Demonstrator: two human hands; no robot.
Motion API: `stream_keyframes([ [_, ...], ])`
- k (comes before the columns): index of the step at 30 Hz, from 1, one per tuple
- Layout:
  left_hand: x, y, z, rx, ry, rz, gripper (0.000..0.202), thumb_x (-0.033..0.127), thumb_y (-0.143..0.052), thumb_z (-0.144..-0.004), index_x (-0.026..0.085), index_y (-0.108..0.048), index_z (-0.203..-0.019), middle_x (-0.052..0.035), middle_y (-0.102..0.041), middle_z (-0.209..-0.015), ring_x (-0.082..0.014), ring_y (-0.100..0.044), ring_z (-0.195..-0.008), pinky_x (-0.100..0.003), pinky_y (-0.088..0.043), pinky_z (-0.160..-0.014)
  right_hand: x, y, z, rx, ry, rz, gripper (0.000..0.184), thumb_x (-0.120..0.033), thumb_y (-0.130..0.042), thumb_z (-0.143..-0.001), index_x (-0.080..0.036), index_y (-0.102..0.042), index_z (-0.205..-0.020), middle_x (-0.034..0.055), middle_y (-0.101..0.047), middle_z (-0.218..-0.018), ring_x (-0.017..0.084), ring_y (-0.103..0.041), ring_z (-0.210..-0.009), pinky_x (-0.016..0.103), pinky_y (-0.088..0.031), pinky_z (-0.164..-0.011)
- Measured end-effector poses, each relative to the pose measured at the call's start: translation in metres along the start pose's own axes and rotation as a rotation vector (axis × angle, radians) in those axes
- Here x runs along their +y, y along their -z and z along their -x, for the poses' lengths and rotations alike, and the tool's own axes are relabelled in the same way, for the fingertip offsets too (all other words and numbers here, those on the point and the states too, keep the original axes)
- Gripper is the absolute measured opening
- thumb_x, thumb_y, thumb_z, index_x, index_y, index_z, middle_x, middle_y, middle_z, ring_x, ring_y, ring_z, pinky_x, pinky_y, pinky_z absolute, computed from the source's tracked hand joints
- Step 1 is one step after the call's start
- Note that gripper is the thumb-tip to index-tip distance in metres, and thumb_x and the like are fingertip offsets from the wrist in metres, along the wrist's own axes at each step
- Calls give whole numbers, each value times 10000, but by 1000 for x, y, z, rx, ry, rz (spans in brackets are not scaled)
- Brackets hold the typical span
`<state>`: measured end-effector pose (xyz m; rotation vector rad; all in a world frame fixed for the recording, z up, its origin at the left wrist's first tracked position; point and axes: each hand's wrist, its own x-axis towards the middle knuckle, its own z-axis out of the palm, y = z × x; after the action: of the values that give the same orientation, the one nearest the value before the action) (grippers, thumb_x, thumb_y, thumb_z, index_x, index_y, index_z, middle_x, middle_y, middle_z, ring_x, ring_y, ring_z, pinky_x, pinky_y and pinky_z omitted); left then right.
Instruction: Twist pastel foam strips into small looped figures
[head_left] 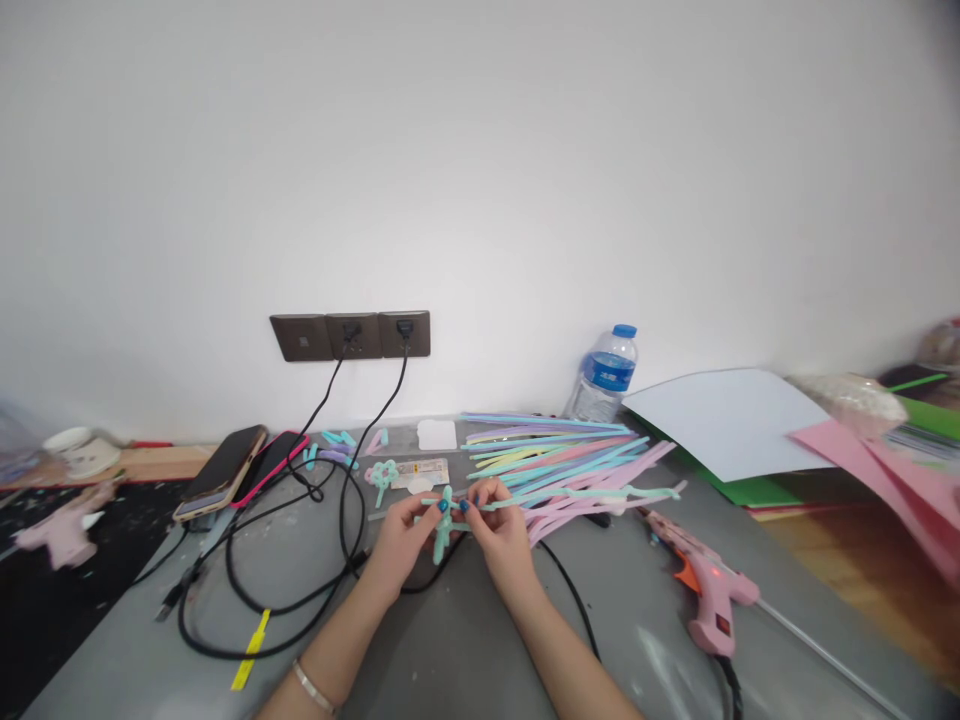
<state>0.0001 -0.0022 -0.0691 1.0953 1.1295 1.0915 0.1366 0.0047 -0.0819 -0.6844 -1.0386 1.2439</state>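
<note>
Both hands meet above the grey table at the middle. My left hand (409, 535) pinches a mint-green pipe cleaner shape (441, 540) with bent loops. My right hand (495, 520) has thumb and fingers closed on the same mint pipe cleaner, close beside the left thumb. A long mint strand (600, 493) runs out to the right past the right hand. Behind the hands lies a spread of loose pastel pipe cleaners (555, 445). A finished-looking mint and pink flower shape (382, 475) rests just beyond the left hand.
A pink glue gun (712, 580) with a lit red light lies at right, a glue stick in its back. Black cables (341, 540) loop at left near two phones (225, 470). A water bottle (607, 375) stands by the wall, beside paper sheets (727, 420).
</note>
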Motion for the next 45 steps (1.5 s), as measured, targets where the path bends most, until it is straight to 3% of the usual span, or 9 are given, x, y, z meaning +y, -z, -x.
stream_keyframes([
  [11,-3,3,-3,64,-104,-62,374,485,-671,-720,137,-731,-843,-17,-655,-626,-78,-437,-440,-176,-360,-406,2,4,-2,35,48,46,208,-312,-699,-756,-216,-515,-743,-8,-516,-764,142,-513,-676,259,-440,-630],
  [17,0,6,-3,62,-140,-139,356,469,-647,-741,138,-747,-827,-28,-668,-648,-101,-474,-490,-185,-380,-439,-1,4,-2,-33,-48,55,156,-337,-693,-758,-215,-602,-793,-8,-590,-739,161,-569,-671,290,-460,-677],
  [23,2,7,-3,33,-232,-326,355,457,-612,-757,137,-764,-769,-10,-625,-549,-111,-456,-473,-194,-350,-443,-4,4,-1,-35,-65,160,184,-344,-712,-727,-199,-603,-692,-17,-569,-659,149,-519,-621,251,-424,-588],
  [28,9,3,0,68,-315,-328,264,409,-659,-717,165,-759,-711,-39,-702,-659,-173,-582,-614,-231,-440,-570,-5,3,-2,-33,-46,218,190,-343,-707,-728,-197,-598,-675,-11,-560,-664,151,-508,-633,250,-411,-586],
  [34,9,3,2,111,-312,-331,222,365,-662,-708,180,-767,-772,-58,-752,-763,-227,-655,-742,-278,-503,-674,-5,3,-2,-54,-44,218,198,-353,-701,-736,-198,-592,-680,-9,-567,-673,159,-521,-653,256,-416,-607],
  [39,9,5,2,90,-291,-311,244,361,-631,-763,155,-754,-807,-58,-727,-713,-187,-636,-681,-240,-484,-614,-6,1,0,-90,-63,127,207,-366,-685,-764,-211,-558,-712,-15,-580,-675,160,-548,-646,268,-436,-635],
  [42,8,7,2,141,-243,-245,291,405,-619,-778,138,-731,-816,-54,-706,-677,-161,-609,-612,-213,-450,-529,-7,1,1,-110,-59,116,176,-369,-669,-781,-218,-582,-756,-1,-625,-708,183,-590,-690,289,-448,-672],
  [45,6,9,0,186,-243,-186,317,441,-632,-767,142,-714,-833,-56,-708,-725,-161,-618,-654,-204,-448,-530,-6,3,1,-57,-57,141,164,-364,-679,-772,-217,-608,-759,0,-624,-719,187,-589,-709,277,-437,-658],
])
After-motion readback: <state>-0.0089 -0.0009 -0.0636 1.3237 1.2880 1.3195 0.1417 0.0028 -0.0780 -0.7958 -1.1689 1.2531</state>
